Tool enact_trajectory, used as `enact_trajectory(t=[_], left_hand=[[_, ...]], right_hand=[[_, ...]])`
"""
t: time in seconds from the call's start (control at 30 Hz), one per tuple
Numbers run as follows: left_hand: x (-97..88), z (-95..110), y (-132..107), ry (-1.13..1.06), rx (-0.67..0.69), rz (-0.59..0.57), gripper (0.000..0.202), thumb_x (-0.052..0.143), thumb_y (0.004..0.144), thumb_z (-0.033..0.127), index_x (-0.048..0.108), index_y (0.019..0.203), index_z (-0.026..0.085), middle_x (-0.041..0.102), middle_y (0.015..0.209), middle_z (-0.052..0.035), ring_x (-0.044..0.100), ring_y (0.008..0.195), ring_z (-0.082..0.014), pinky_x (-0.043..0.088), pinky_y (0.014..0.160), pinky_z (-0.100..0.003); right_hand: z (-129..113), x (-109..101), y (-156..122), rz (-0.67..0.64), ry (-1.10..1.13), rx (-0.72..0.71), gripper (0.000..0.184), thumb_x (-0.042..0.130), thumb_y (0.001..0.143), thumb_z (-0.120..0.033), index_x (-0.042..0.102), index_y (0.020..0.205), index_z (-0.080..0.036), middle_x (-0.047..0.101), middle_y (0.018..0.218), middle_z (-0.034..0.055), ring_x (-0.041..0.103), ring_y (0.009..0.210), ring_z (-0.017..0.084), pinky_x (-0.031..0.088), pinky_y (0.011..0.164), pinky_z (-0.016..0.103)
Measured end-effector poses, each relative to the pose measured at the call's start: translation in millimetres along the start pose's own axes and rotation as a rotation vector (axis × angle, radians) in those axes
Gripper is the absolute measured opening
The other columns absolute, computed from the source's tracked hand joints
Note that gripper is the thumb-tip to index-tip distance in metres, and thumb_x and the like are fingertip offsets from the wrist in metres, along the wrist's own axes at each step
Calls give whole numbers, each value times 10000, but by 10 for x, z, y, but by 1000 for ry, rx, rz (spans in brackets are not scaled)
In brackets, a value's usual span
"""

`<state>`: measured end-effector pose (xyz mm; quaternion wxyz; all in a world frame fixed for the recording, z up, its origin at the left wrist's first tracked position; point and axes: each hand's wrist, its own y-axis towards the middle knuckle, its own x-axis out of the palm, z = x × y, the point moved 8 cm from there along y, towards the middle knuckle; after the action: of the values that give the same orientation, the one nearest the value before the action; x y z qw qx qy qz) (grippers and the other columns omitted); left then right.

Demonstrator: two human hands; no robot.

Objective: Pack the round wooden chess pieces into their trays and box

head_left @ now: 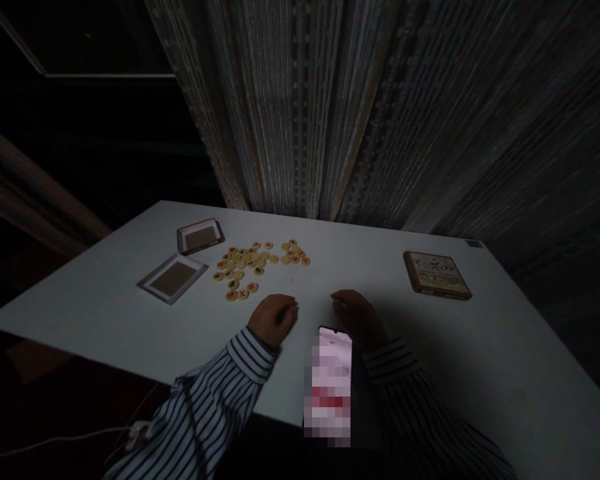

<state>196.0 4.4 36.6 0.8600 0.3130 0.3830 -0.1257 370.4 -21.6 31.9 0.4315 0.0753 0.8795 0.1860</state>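
My left hand (pixel 274 319) rests on the white table (pixel 105 293), fingers curled loosely, just below a scatter of round wooden game pieces (pixel 253 263) marked in red and black. My right hand (pixel 355 315) lies on the table beside it with fingers curled, holding nothing that I can make out. Between and below my hands a lit phone (pixel 333 373) stands out of the dark, its screen blurred. Both sleeves are striped.
Two flat trays or box halves lie at the left: a pale one (pixel 173 278) and a dark-rimmed one (pixel 200 236). A closed game box (pixel 437 273) sits at the right. A striped curtain (pixel 380 113) hangs behind the table. A white cable (pixel 55 443) runs along the floor.
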Motion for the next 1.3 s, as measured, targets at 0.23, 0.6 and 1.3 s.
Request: enact_trajectory(t=[0.23,0.6,1.3], left_hand=[[20,-35,-12,-33,-36,-30,186,467,774,195,638,841,166,683,833,-76,602,833,-186,474,789,-333],[-80,-157,-85,-158,-269,-52,129,496,764,211,612,804,172,664,728,-33,606,684,-146,482,651,-265],[-1357,-1151,-617,-297,-616,281,253,533,702,378,631,794,164,671,697,-36,612,629,-157,493,585,-261]], right_hand=[[27,-4,5,-12,29,10,225,411,784,-247,603,879,-176,641,877,108,588,838,211,468,761,391],[79,-34,57,-57,118,190,221,473,757,-298,618,886,-192,671,857,70,624,763,184,501,677,334],[-1150,692,860,-443,-34,-206,248,400,798,-264,621,892,-200,681,837,52,616,730,173,452,656,287]])
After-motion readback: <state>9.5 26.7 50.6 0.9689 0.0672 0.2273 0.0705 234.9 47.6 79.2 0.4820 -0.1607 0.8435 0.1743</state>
